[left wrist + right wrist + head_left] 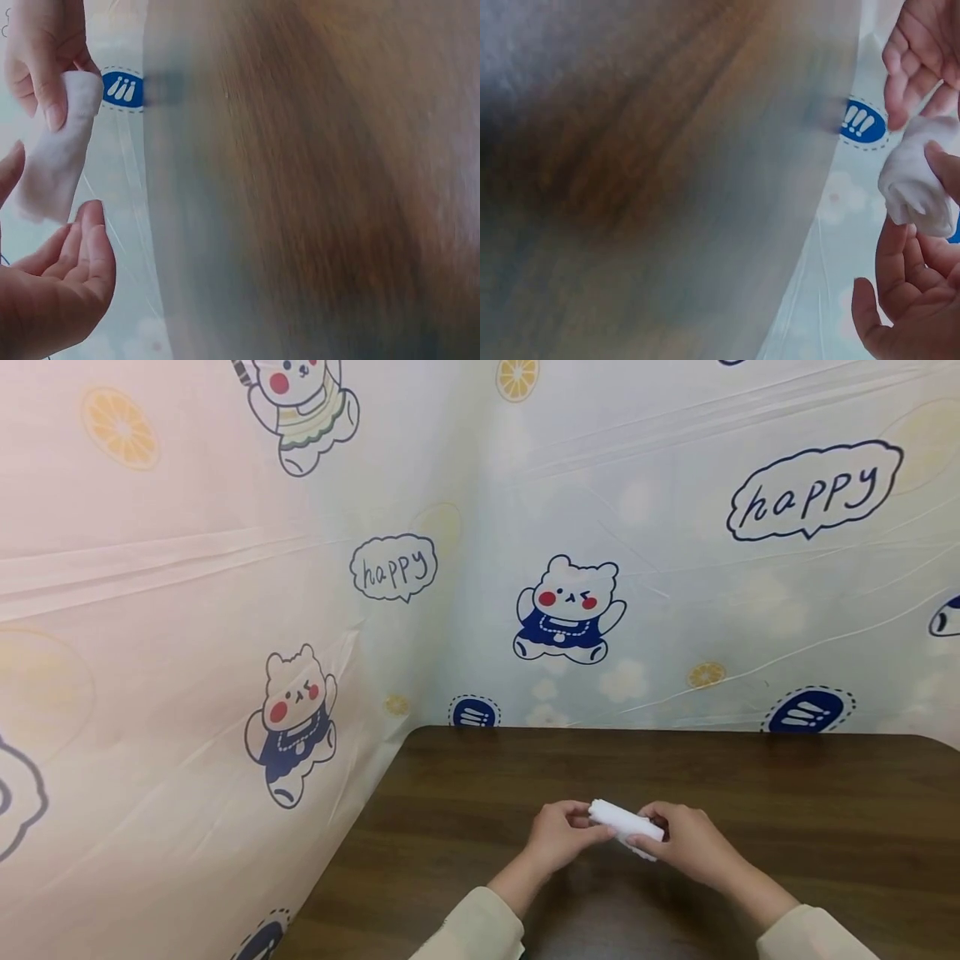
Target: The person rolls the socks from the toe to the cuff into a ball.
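A rolled white cloth (626,820) is held up over the brown table, tilted, its right end lower in the head view. My right hand (693,843) pinches it near that end, thumb on the near side and fingers behind. At the opposite end is my left hand (557,839), its thumb and fingers spread loosely around the roll. In the left wrist view, the left hand (56,304) has bent, relaxed fingers close to the end of the cloth (60,154). Folded layers show at the cloth's end (915,184) in the right wrist view.
The dark wooden table (465,793) has rounded far corners. Behind it and along its left side hang pale printed sheets (660,610) with bears, orange slices and the word "happy". Light sleeves (476,927) cover both forearms.
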The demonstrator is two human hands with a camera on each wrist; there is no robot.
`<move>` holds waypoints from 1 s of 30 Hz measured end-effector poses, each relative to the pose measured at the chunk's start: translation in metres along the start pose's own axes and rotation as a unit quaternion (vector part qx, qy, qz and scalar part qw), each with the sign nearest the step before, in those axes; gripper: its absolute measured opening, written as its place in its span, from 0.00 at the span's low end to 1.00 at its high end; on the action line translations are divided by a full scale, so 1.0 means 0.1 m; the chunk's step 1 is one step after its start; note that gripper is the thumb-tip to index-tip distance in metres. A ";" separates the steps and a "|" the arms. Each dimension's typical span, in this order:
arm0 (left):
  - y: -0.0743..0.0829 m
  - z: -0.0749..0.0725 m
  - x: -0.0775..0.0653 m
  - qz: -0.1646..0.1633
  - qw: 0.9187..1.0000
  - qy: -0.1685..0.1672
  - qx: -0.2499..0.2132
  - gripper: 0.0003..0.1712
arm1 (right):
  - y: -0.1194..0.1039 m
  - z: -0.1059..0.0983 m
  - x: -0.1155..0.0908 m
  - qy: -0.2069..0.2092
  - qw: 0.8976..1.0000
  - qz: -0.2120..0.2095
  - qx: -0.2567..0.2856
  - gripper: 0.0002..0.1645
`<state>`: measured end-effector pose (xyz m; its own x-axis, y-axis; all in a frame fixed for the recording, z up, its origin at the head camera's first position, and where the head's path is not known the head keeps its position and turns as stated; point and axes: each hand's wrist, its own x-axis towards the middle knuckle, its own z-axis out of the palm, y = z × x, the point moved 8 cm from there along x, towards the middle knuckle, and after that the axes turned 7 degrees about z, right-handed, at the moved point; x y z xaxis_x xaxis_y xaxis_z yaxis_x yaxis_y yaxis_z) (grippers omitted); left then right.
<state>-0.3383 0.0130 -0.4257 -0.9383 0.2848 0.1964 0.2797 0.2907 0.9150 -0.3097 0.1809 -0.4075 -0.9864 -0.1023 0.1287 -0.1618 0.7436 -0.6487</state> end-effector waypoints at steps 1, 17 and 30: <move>0.00 0.00 0.00 -0.001 1.000 0.006 -0.005 0.25 | 0.00 0.01 0.00 0.005 1.000 0.002 0.003 0.17; 0.13 0.00 0.06 0.048 0.998 0.007 -0.027 0.15 | -0.03 0.09 -0.14 0.055 0.998 -0.007 0.032 0.20; 0.36 0.04 0.14 0.130 0.980 -0.130 0.077 0.12 | -0.16 0.03 -0.10 -0.040 0.998 -0.038 0.042 0.31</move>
<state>-0.3406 0.0311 -0.3917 -0.7533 0.5850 0.3005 0.5485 0.3068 0.7779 -0.2977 0.1683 -0.4009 -0.9696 -0.2118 0.1223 -0.2355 0.6737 -0.7005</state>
